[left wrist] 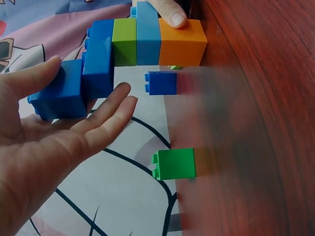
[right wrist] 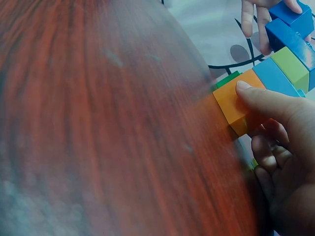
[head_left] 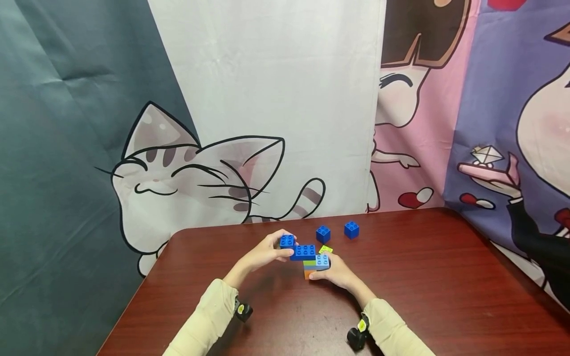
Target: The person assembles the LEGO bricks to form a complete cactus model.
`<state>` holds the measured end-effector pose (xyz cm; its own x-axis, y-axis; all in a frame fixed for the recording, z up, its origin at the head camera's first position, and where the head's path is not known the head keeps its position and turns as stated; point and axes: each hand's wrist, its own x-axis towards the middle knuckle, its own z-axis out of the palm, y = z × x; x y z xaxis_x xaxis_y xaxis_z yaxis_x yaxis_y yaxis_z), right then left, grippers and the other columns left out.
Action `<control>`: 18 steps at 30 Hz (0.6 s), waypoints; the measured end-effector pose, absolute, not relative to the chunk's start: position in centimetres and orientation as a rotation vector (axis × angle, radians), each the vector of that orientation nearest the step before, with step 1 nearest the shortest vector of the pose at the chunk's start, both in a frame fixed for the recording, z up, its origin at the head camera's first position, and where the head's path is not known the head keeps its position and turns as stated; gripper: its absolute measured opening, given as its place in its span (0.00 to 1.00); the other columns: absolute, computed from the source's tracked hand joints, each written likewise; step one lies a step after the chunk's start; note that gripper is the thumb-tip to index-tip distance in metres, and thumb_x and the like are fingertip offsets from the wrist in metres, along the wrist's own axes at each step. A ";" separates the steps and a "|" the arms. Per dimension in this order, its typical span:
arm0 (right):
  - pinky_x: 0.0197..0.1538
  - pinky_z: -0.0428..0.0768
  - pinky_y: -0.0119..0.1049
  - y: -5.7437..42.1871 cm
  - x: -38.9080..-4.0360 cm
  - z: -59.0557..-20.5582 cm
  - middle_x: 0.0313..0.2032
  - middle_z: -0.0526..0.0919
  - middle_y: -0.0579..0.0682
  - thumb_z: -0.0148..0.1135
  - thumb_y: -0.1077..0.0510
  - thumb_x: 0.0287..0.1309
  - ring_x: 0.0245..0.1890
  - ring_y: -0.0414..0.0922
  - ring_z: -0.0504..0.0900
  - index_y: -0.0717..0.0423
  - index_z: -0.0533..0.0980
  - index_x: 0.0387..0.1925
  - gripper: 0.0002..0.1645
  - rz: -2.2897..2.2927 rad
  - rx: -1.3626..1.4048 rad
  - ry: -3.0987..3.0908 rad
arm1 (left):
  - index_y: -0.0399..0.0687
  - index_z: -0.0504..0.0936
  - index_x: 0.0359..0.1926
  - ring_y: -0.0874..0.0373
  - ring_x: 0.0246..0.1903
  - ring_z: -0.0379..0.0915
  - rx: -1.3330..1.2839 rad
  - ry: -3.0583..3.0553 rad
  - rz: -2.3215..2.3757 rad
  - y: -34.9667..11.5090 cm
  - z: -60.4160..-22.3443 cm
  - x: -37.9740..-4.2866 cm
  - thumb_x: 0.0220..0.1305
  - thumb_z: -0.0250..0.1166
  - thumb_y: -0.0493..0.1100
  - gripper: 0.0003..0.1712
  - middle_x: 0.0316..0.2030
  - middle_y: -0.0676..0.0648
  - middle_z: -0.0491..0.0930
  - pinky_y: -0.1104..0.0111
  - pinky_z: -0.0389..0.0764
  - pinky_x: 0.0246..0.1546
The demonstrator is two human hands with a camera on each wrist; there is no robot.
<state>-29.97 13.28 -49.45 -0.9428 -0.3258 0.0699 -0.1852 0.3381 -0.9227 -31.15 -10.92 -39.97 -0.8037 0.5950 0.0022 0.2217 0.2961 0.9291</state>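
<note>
Head: near six o'clock, a stepped plastic brick stack (head_left: pixel 305 252), blue, lime, light-blue and orange; glossy red-brown table (head_left: pixel 276 321); cartoon-printed fabric (head_left: pixel 285 79) at twelve. Left wrist: at nine, left hand (left wrist: pixel 54 147) pinching the blue end brick (left wrist: pixel 69 96). Right wrist: at three, right hand (right wrist: pixel 298 162) pinching the orange brick (right wrist: pixel 231 101).

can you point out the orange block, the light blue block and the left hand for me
orange block (right wrist: pixel 234 103): right wrist view, on its flat side, below the thumb
light blue block (left wrist: pixel 148 45): left wrist view, on its side
left hand (left wrist: pixel 54 147): left wrist view, on the palm
</note>
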 end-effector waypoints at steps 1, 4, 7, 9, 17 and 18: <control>0.50 0.80 0.36 13.3 -30.0 -49.5 0.44 0.85 0.56 0.76 0.50 0.47 0.42 0.44 0.83 0.64 0.73 0.51 0.34 -1.674 -0.470 2.459 | 0.38 0.68 0.59 0.50 0.49 0.78 0.742 2.224 1.508 -10.9 -40.0 -31.2 0.68 0.60 0.40 0.22 0.57 0.32 0.73 0.44 0.78 0.54; 0.49 0.80 0.35 13.3 -30.0 -49.5 0.44 0.85 0.56 0.76 0.51 0.47 0.42 0.43 0.83 0.64 0.73 0.51 0.34 -1.670 -0.476 2.463 | 0.36 0.67 0.59 0.51 0.48 0.77 0.756 2.225 1.501 -10.9 -40.0 -31.2 0.68 0.59 0.40 0.22 0.57 0.32 0.74 0.47 0.79 0.54; 0.48 0.80 0.33 13.3 -29.9 -49.4 0.44 0.85 0.57 0.76 0.51 0.47 0.41 0.42 0.83 0.65 0.73 0.50 0.33 -1.672 -0.475 2.469 | 0.35 0.67 0.59 0.52 0.48 0.77 0.768 2.235 1.490 -10.9 -40.0 -31.3 0.68 0.59 0.40 0.22 0.56 0.32 0.74 0.52 0.81 0.54; 0.48 0.80 0.33 13.3 -29.9 -49.4 0.44 0.85 0.57 0.76 0.51 0.48 0.41 0.42 0.83 0.64 0.73 0.50 0.33 -1.673 -0.469 2.471 | 0.35 0.68 0.58 0.53 0.47 0.77 0.766 2.249 1.480 -10.8 -39.9 -31.2 0.68 0.60 0.40 0.22 0.55 0.33 0.75 0.56 0.82 0.52; 0.49 0.80 0.35 13.3 -30.1 -49.5 0.44 0.85 0.55 0.76 0.51 0.47 0.41 0.43 0.83 0.64 0.73 0.51 0.33 -1.675 -0.454 2.453 | 0.30 0.68 0.59 0.54 0.44 0.76 0.783 2.279 1.446 -10.6 -39.7 -31.1 0.67 0.61 0.39 0.24 0.53 0.32 0.74 0.59 0.83 0.49; 0.49 0.80 0.36 13.3 -30.1 -49.5 0.44 0.85 0.55 0.76 0.51 0.48 0.42 0.43 0.83 0.64 0.73 0.51 0.33 -1.674 -0.451 2.455 | 0.30 0.68 0.59 0.54 0.44 0.76 0.785 2.284 1.444 -10.6 -39.7 -31.1 0.67 0.60 0.39 0.23 0.53 0.32 0.75 0.59 0.83 0.49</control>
<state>-30.08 13.26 -49.51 -0.9459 -0.3197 0.0557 -0.1687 0.3376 -0.9261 -31.11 -10.57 -39.66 -0.7953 0.6060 0.0172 0.2755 0.3360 0.9007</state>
